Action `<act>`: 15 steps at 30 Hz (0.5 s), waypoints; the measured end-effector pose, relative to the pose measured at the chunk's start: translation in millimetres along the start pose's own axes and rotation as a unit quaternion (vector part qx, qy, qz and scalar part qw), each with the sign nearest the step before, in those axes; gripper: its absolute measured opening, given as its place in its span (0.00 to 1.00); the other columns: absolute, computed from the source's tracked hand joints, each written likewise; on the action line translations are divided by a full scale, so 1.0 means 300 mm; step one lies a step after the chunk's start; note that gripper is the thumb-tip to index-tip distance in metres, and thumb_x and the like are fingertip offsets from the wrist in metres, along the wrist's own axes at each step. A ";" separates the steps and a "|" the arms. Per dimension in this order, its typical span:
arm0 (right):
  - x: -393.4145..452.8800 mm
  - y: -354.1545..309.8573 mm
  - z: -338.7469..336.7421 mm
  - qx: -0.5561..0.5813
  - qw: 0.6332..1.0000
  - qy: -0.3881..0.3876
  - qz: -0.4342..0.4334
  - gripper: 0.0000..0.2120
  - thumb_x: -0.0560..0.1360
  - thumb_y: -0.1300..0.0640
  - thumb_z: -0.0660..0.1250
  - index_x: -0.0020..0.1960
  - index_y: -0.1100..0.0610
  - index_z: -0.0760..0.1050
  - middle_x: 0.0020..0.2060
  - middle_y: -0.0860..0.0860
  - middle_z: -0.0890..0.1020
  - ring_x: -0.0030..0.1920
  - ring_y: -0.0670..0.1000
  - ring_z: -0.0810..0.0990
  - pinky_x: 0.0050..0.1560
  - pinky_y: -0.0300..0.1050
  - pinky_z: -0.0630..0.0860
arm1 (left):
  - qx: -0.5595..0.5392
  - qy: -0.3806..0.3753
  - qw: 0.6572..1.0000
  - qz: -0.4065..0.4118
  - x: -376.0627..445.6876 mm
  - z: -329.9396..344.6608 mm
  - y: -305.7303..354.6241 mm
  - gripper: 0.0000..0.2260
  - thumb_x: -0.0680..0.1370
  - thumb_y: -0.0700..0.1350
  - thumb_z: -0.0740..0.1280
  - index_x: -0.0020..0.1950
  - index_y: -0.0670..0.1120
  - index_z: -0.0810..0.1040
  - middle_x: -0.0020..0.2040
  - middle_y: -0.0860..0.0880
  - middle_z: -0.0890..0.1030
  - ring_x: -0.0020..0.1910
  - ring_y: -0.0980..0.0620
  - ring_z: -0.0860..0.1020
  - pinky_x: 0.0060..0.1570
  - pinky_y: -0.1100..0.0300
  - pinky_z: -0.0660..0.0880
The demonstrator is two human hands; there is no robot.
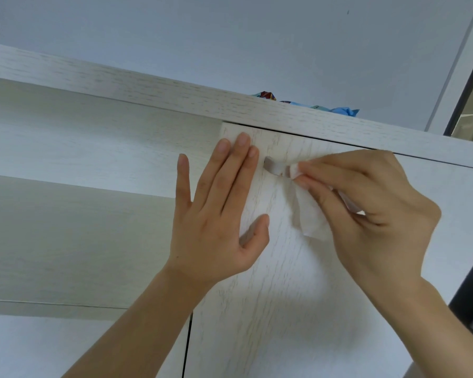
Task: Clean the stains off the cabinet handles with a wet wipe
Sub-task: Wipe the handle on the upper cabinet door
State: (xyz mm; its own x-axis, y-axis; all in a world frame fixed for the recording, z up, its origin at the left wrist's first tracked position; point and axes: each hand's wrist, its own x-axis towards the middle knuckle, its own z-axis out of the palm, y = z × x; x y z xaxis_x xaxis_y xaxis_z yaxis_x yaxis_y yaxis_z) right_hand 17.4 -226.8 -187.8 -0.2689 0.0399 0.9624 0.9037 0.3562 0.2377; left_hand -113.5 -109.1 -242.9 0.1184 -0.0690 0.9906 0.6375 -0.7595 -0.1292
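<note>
A pale wood-grain cabinet door (pixel 271 309) fills the middle of the head view. Near its top sits a small grey-brown handle (pixel 275 167). My right hand (pixel 372 211) pinches a white wet wipe (pixel 309 214) around the handle's right end, and the rest of the wipe hangs down below my fingers. My left hand (pixel 216 214) lies flat on the door just left of the handle, fingers spread and pointing up, holding nothing. The handle's right end is hidden by the wipe.
Open shelves (pixel 79 186) of the same pale wood lie to the left of the door. The cabinet's top board (pixel 175 94) runs above, with blue and red wrapped packets (pixel 339 110) on it. A dark window frame (pixel 464 91) stands at the right.
</note>
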 end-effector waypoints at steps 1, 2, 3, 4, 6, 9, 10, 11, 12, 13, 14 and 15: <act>0.002 -0.003 0.008 0.001 1.000 -0.002 -0.009 0.05 0.76 0.62 0.71 0.52 0.58 0.81 0.44 0.48 0.80 0.46 0.47 0.77 0.52 0.31 0.70 | 0.002 0.001 1.000 0.000 -0.001 0.001 0.000 0.30 0.77 0.52 0.60 0.74 0.39 0.59 0.74 0.43 0.60 0.76 0.51 0.52 0.73 0.40 0.47; 0.007 -0.007 0.021 0.005 1.000 -0.003 -0.018 0.05 0.76 0.62 0.71 0.52 0.58 0.81 0.44 0.48 0.80 0.46 0.48 0.77 0.53 0.32 0.71 | 0.003 0.002 1.000 0.000 -0.002 0.001 0.000 0.30 0.77 0.53 0.60 0.74 0.39 0.59 0.74 0.43 0.60 0.76 0.51 0.52 0.73 0.40 0.48; 0.013 -0.013 0.037 0.009 1.000 -0.002 -0.027 0.05 0.76 0.62 0.71 0.51 0.59 0.81 0.43 0.50 0.81 0.46 0.48 0.77 0.52 0.33 0.72 | 0.004 0.003 1.000 0.000 -0.002 0.002 -0.001 0.29 0.77 0.53 0.60 0.74 0.39 0.59 0.74 0.44 0.60 0.76 0.50 0.52 0.73 0.40 0.48; 0.018 -0.018 0.052 0.012 0.999 0.000 -0.035 0.04 0.75 0.63 0.72 0.51 0.60 0.82 0.43 0.51 0.82 0.46 0.49 0.77 0.52 0.34 0.72 | 0.003 0.006 1.000 0.001 -0.003 0.002 -0.002 0.29 0.77 0.53 0.59 0.74 0.39 0.59 0.75 0.44 0.60 0.76 0.50 0.53 0.73 0.40 0.48; 0.020 -0.022 0.065 0.011 0.999 0.004 -0.041 0.04 0.75 0.64 0.73 0.49 0.61 0.83 0.42 0.53 0.83 0.45 0.49 0.77 0.51 0.34 0.73 | 0.005 0.012 1.000 0.004 -0.003 0.003 -0.005 0.30 0.77 0.53 0.59 0.74 0.39 0.59 0.74 0.45 0.59 0.76 0.50 0.53 0.73 0.40 0.48; 0.006 -0.017 0.054 -0.007 0.999 0.012 -0.029 0.04 0.75 0.63 0.72 0.50 0.61 0.83 0.43 0.53 0.83 0.46 0.49 0.78 0.52 0.33 0.72 | 0.005 0.012 1.000 0.004 -0.002 0.001 -0.005 0.29 0.77 0.53 0.59 0.74 0.39 0.60 0.74 0.44 0.61 0.76 0.50 0.54 0.73 0.39 0.48; 0.002 -0.016 0.054 -0.010 0.999 0.017 -0.027 0.04 0.75 0.63 0.72 0.50 0.62 0.83 0.43 0.53 0.83 0.46 0.49 0.78 0.52 0.33 0.72 | 0.003 0.013 1.000 0.000 -0.003 0.001 -0.004 0.29 0.77 0.53 0.59 0.74 0.39 0.60 0.74 0.44 0.61 0.76 0.50 0.54 0.73 0.39 0.48; 0.001 -0.017 0.058 -0.012 0.999 0.020 -0.028 0.04 0.75 0.64 0.72 0.49 0.62 0.83 0.43 0.53 0.83 0.46 0.49 0.78 0.52 0.33 0.72 | 0.000 0.014 1.000 -0.003 -0.003 0.001 -0.003 0.29 0.77 0.53 0.59 0.74 0.39 0.60 0.74 0.44 0.61 0.76 0.50 0.55 0.73 0.39 0.48; 0.001 -0.017 0.061 -0.013 0.999 0.021 -0.032 0.03 0.75 0.64 0.72 0.49 0.62 0.83 0.42 0.54 0.83 0.46 0.49 0.77 0.52 0.33 0.72 | -0.002 0.015 1.000 -0.004 -0.003 0.001 -0.002 0.29 0.77 0.53 0.60 0.74 0.39 0.60 0.74 0.44 0.61 0.76 0.50 0.55 0.73 0.39 0.48; 0.002 -0.017 0.063 -0.015 0.999 0.018 -0.039 0.03 0.75 0.64 0.72 0.49 0.62 0.83 0.42 0.54 0.83 0.46 0.49 0.78 0.52 0.33 0.72 | -0.002 0.017 1.000 -0.005 -0.004 0.001 -0.003 0.29 0.77 0.53 0.60 0.73 0.39 0.60 0.74 0.45 0.61 0.75 0.50 0.55 0.73 0.40 0.49; 0.001 -0.015 0.060 -0.015 0.999 0.012 -0.045 0.03 0.75 0.64 0.72 0.49 0.62 0.83 0.43 0.54 0.83 0.46 0.50 0.78 0.52 0.34 0.72 | 0.000 0.017 1.000 -0.004 -0.005 0.001 -0.003 0.29 0.77 0.53 0.60 0.73 0.38 0.60 0.74 0.45 0.60 0.75 0.50 0.55 0.73 0.40 0.48; 0.000 -0.010 0.052 -0.015 0.999 0.007 -0.047 0.04 0.75 0.64 0.72 0.50 0.63 0.83 0.43 0.54 0.83 0.46 0.50 0.78 0.53 0.34 0.72 | 0.000 0.015 1.000 -0.005 -0.006 0.001 -0.003 0.29 0.77 0.53 0.60 0.73 0.38 0.60 0.74 0.44 0.61 0.75 0.50 0.55 0.73 0.40 0.48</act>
State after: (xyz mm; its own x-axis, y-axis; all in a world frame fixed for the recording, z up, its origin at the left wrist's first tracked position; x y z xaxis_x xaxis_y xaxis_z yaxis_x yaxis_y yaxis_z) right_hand 9.4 -213.3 -190.7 -0.3488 -0.0055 0.9372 0.8842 0.3296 0.3310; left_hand -114.2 -108.0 -244.5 0.0889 -0.0810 0.9927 0.6389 -0.7600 -0.1192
